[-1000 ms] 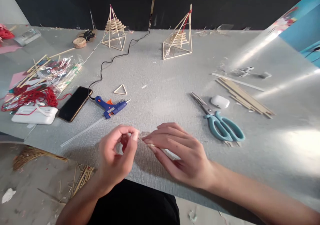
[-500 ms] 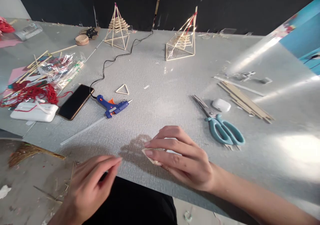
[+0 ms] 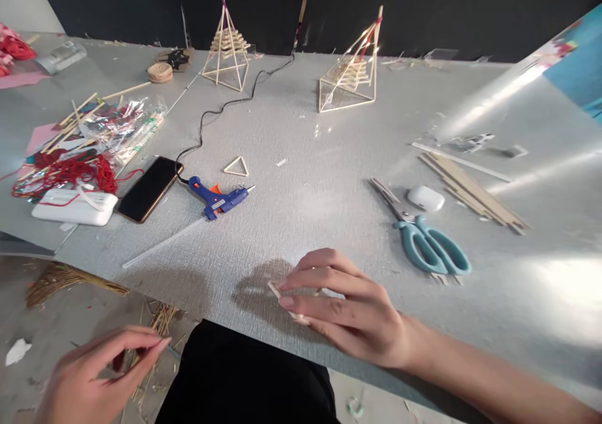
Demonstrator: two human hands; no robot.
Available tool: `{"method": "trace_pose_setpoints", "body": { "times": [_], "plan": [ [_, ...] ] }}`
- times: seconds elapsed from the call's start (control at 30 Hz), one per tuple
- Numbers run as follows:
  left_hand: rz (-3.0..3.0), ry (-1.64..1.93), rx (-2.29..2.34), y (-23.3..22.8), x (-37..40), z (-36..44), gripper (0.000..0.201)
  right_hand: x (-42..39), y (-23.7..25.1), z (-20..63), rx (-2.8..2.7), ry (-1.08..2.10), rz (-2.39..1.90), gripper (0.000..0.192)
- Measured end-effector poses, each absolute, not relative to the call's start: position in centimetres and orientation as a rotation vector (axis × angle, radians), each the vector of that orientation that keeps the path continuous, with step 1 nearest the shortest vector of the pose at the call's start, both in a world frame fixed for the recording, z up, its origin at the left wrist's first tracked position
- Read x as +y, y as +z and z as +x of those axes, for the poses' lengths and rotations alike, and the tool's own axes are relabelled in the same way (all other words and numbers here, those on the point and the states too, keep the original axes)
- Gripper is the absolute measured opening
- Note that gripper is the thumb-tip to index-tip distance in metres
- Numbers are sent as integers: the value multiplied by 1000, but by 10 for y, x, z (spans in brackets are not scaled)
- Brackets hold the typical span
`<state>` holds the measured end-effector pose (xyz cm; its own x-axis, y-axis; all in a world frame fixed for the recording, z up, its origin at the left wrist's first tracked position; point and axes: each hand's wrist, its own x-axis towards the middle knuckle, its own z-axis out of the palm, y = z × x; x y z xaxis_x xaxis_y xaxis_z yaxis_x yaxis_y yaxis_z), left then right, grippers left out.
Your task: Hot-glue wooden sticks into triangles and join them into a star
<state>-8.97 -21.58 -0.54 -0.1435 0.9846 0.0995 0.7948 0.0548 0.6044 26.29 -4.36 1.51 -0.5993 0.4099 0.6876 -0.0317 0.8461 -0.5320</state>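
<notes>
Right hand (image 3: 348, 308): reaching in from the lower right, palm down, fingers (image 3: 301, 283) curling together, forearm stretching back to the corner.
Left hand (image 3: 89, 377): hanging low at lower left, fingers loosely pinching, thumb meeting fingertips.

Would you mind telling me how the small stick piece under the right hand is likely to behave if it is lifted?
The stick piece looks thin and pale, so probably very light. Held only by the right hand's fingertips, it may flex or snap at its joints. It lies flat on the table, so it is unlikely to roll.
</notes>
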Motion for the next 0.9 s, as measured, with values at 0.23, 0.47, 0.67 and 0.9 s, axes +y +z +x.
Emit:
{"method": "trace_pose_setpoints", "body": {
  "times": [0.23, 0.47, 0.67, 0.9],
  "plan": [
    [1668, 631, 2025, -4, -224, -89, 18, -49, -2, 257, -2118, 803, -276, 33],
    [998, 1252, 1562, 4, -195, -54, 13, -53, -6, 254, -2079, 894, -354, 34],
    [1148, 1269, 1457, 19, -163, -26, 24, -55, -9, 254, -2048, 949, -377, 31],
    [1867, 860, 1195, 30, -109, 24, 26, -55, -4, 256, -1854, 1074, -569, 30]
  ]
}}
